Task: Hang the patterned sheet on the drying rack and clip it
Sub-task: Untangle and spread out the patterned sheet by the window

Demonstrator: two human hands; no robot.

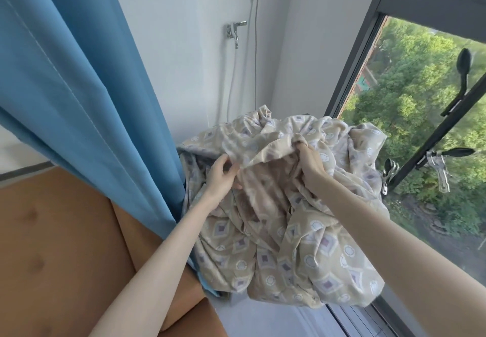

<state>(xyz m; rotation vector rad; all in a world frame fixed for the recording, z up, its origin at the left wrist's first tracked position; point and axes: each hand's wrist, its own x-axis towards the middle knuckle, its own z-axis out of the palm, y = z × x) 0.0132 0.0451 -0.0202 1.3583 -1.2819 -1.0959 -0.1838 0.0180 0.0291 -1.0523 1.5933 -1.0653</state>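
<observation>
One broad blue fabric curtain point(79, 86) fills the left side, hanging in long folds from the top edge down to the middle. Below it sits an orange-brown padded sofa point(52, 244) with button dimples, its arm running toward the bottom edge. On the right stands a dark-framed glass window point(355, 68) with green trees beyond it.

The beige patterned sheet point(302, 244), printed with purple diamonds and white rings, lies bunched in a tall heap between the curtain and the window. Its left side touches the curtain's lower edge, and whatever bears it is hidden beneath it. It is not spread over any bar, and no clip holds it.

The left hand point(223, 178) pinches a fold near the heap's top between thumb and curled fingers. The right hand point(313, 165), just beside it, has its fingers clenched round a gathered edge of the cloth.

A dark diagonal bar point(444, 128) crosses the window at right. Two shiny metal clips point(389, 177) hang from it, near the sheet's right edge.

A chrome wall tap point(234, 31) with a white hose point(231, 86) is mounted above the heap.
</observation>
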